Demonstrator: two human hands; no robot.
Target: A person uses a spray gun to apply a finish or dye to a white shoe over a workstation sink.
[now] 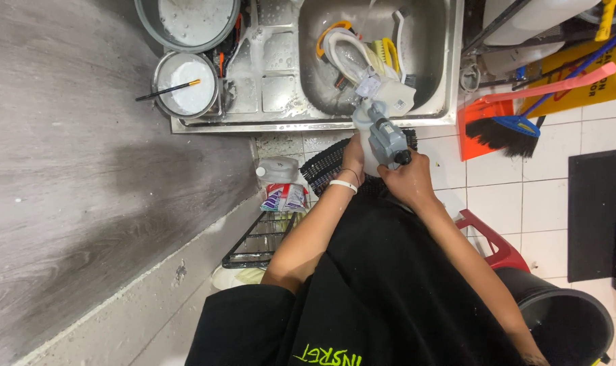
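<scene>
My right hand (408,181) grips the grey handle of a hand-held kitchen appliance (384,133), which points up toward the steel sink (450,61). My left hand (353,157), with a white band at the wrist, holds the pale body of the same appliance from the left side; its fingers are partly hidden behind it. The appliance's white boxy top (389,91) reaches over the sink's front rim. In the sink basin lie a white curved part (345,51), a yellow brush (389,51) and an orange-rimmed item (330,30).
A drainboard (271,68) left of the basin carries a metal bowl of white contents with a brush (184,85) and a grey basin (186,20). Below are a wire rack (254,240), a plastic bottle, a black mat, a red stool (487,237), a black bucket (569,318), and a broom and dustpan (511,122).
</scene>
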